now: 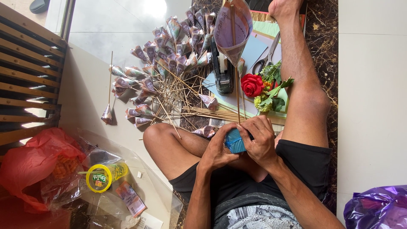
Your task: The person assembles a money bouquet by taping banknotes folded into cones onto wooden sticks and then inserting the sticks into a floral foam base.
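Note:
I sit on the floor with my legs stretched out ahead of me. Both hands meet over my lap on a small blue folded piece. My left hand cups it from the left. From the right, my right hand closes over it and also pinches a thin wooden stick. That stick runs upward to a large paper cone made of a banknote. A pile of similar small cones on sticks lies fanned out on the floor beyond my left knee.
A bundle of bare sticks, a black tape dispenser, scissors and a red rose with greenery lie between my legs. A yellow-lidded jar, a red bag and a loose banknote sit lower left; a purple bag lower right.

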